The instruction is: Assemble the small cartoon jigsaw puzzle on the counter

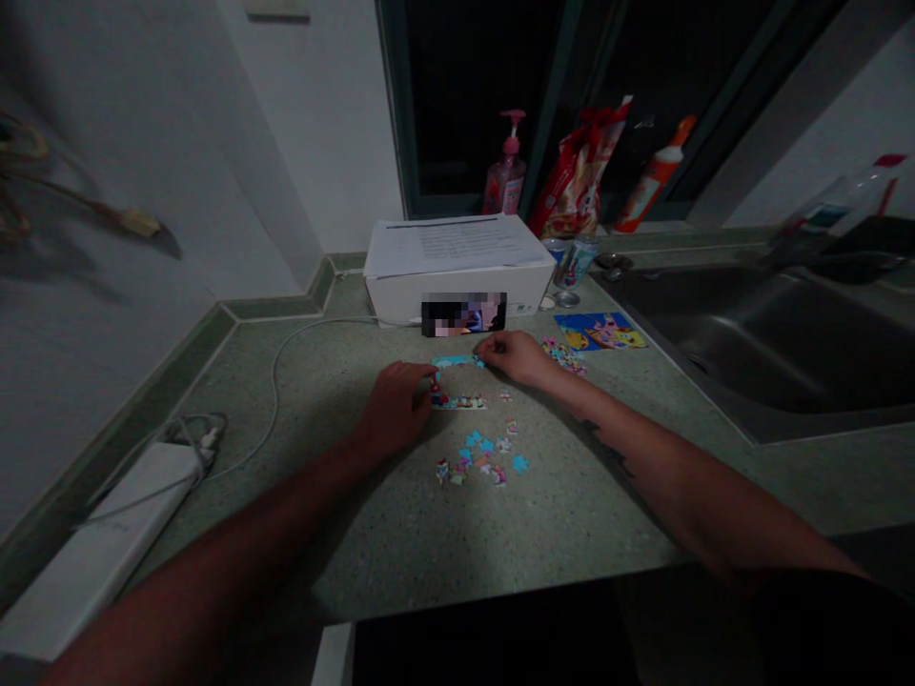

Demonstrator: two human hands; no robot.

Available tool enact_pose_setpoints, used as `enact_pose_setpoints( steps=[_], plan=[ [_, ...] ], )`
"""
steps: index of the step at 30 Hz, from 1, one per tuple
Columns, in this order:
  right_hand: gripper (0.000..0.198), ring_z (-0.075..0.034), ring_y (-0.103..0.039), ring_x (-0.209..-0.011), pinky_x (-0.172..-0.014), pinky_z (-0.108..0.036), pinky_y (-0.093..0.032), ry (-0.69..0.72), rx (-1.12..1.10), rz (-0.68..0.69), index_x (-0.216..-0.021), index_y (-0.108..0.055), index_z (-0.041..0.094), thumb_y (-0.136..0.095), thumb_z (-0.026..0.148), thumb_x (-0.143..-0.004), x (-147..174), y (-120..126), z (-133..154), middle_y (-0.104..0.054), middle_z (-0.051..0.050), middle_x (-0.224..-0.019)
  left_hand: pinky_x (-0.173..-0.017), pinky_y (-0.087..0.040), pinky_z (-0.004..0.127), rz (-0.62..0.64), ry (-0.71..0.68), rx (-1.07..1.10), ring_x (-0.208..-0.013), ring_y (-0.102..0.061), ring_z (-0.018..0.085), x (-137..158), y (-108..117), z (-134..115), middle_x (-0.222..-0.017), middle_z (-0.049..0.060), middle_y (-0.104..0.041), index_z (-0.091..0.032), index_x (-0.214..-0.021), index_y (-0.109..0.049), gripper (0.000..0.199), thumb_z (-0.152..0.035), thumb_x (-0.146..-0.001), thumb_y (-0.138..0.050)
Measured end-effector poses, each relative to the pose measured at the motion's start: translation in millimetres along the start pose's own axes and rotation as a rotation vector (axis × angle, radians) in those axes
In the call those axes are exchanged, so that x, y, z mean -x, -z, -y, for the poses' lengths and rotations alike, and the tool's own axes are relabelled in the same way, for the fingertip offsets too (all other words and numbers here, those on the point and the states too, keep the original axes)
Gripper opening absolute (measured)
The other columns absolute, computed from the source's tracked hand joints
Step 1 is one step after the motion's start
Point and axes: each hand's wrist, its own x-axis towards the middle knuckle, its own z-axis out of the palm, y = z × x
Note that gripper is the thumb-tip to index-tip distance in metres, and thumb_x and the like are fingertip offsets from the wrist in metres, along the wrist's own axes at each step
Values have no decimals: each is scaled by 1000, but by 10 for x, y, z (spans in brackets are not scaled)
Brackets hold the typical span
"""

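Flat, multicoloured, part-joined jigsaw frame [464, 403]: left hand [396, 402] at nine o'clock, grip unclear; right hand [518, 356] at two, pinched narrow. Sideways push could split it.

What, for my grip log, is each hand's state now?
Left hand: curved at the left of the puzzle border; grip unclear.
Right hand: seemingly pinched at the border's top right; any hold unclear.

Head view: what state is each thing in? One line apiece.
Jigsaw, partly assembled, middle unfilled
Loose pieces, scattered nearer the camera
Left hand, slightly open at the jigsaw's left edge
Right hand, fingers bent at its top row
Phone, screen lit, on its long side
White box, papers on top
Pump bottle, upright
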Motion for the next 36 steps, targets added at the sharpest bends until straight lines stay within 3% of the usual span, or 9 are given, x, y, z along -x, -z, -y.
enact_pose_setpoints(
  steps=[9, 15, 22, 28, 36],
  plan=[
    [16, -23, -75, -85, -78, -31, -52, 4, 49, -25, -96, -84, 17, -71, 14, -87, 39, -4, 67, -84, -9, -97, -115, -56, 55, -8, -3, -8, -119, -74, 33, 7, -11, 16, -121, 13, -80, -22, -127, -73, 36, -19, -94, -59],
    [15, -22, -75, -83, -77, -31, -53, -20, 60, -3, -92, -83, 16, -71, 12, -84, 77, 144, -13, -84, -9, -93, -114, -56, 56, -22, -29, -8, -118, -74, 33, 7, -37, 45, -122, 12, -80, -23, -128, -73, 37, -18, -93, -60],
    [15, -21, -76, -82, -78, -31, -56, -53, 100, 129, -95, -84, 18, -73, 17, -86, 208, 417, -125, -86, -8, -93, -114, -57, 54, -6, -24, -19, -118, -75, 32, 11, -10, 26, -122, 12, -80, -21, -126, -73, 37, -17, -92, -60],
    [17, -21, -79, -85, -79, -29, -58, -54, 149, 260, -94, -86, 19, -70, 18, -86, 371, 500, -198, -87, -6, -94, -115, -57, 50, -1, -16, -36, -118, -74, 31, 8, -3, 16, -121, 11, -81, -21, -126, -74, 37, -15, -92, -61],
    [22, -25, -80, -91, -82, -33, -56, -40, 336, 248, -100, -87, 23, -69, 15, -91, 446, 523, -100, -87, -7, -100, -112, -59, 54, -35, -50, -26, -117, -74, 31, 21, -31, 62, -121, 11, -80, -21, -127, -72, 38, -13, -92, -61]
  ],
)
